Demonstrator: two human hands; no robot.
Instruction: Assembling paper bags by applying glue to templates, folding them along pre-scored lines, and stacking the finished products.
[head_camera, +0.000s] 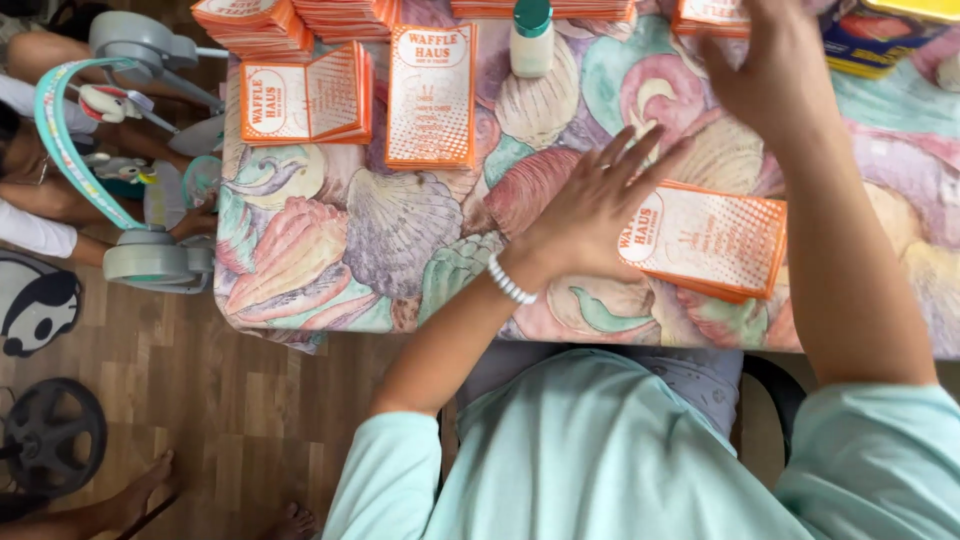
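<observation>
Pressing flat, fingers spread, the left hand (600, 205) is laid on an orange-and-white paper sleeve (712, 240) (tablecloth-covered table); the right hand (775, 70) is raised, its fingers cut off, grip undeterminable.

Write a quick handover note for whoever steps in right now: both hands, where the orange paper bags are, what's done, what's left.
Left hand: open, flat, fingers spread, pressing the left end of the front orange bag stack.
Right hand: open, raised toward the far stacks, holding nothing.
Bags: one flat bag and one folded-open bag lie on the shell-print tablecloth; more stacks along the far edge, beside a green-capped bottle.
Done: several stacks piled.
Left: the loose bags, seemingly.
</observation>
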